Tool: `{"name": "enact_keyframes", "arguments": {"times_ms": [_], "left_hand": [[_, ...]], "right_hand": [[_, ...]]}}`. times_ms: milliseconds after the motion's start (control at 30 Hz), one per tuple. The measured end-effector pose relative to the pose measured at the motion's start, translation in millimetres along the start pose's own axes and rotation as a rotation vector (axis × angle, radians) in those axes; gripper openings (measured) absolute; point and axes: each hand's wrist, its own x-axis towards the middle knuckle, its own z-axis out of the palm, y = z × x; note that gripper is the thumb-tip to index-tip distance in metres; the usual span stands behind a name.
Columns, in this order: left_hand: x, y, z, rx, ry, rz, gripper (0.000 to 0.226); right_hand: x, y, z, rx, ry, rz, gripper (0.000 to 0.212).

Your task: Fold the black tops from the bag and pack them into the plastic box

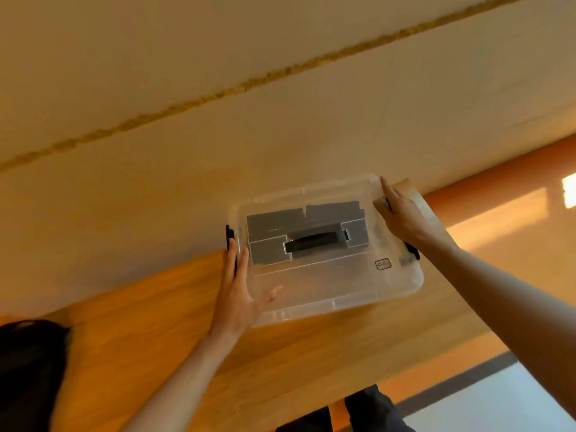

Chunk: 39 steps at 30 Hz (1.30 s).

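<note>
though lidded, plastic box (343, 285) between left hand (237, 296) and right hand (402, 215)

Single head-worn wide view, forward and down, seemingly close over the plastic box (327, 285)
</note>
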Motion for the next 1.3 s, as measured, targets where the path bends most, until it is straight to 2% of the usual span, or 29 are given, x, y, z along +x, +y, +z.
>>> {"name": "enact_keyframes", "arguments": {"times_ms": [233, 433, 500, 633, 900, 1133, 1233, 1300], "left_hand": [[-5, 28, 26, -0.080, 0.053, -0.029, 0.126], [3, 55, 54, 0.029, 0.072, -0.014, 0.116], [6, 63, 63, 0.042, 0.085, -0.012, 0.113], [15, 83, 76, 0.022, 0.088, 0.002, 0.112], [21, 91, 81, 0.030, 0.073, 0.016, 0.114], [20, 93, 79, 0.031, 0.067, 0.010, 0.114], [20, 95, 68, 0.157, -0.031, -0.016, 0.110], [19, 98, 55, 0.243, -0.042, -0.029, 0.102]], "right_hand": [[31, 11, -17, -0.201, 0.014, -0.075, 0.063], [33, 20, -36, -0.374, 0.074, -0.024, 0.059], [24, 19, -38, -0.440, 0.104, -0.053, 0.064], [2, 27, -19, -0.597, -0.012, -0.196, 0.075], [-9, 37, -12, -0.594, 0.031, -0.152, 0.078], [-18, 33, -9, -0.615, 0.004, -0.109, 0.076], [-22, 24, -8, -0.606, -0.009, -0.092, 0.077], [-24, 11, -2, -0.587, -0.010, -0.156, 0.079]]}}
